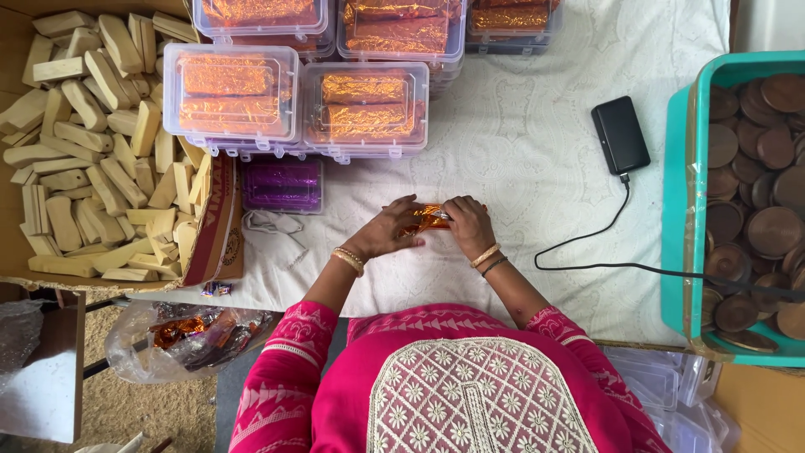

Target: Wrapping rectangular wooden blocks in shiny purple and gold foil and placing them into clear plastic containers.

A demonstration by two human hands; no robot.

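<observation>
Both hands, left (387, 228) and right (468, 225), press an orange foil-wrapped block (428, 218).

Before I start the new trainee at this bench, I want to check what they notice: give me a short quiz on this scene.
1. True or false: both hands press on one orange foil-wrapped piece.
2. What fills the cardboard box on the person's left: A wooden blocks, B brown discs, C foil rolls?
3. What lies plugged in between the clear lidded boxes and the teal crate?

Key: 1 true: left hand, right hand. 2 A, wooden blocks. 3 A black device with a cable.
</observation>
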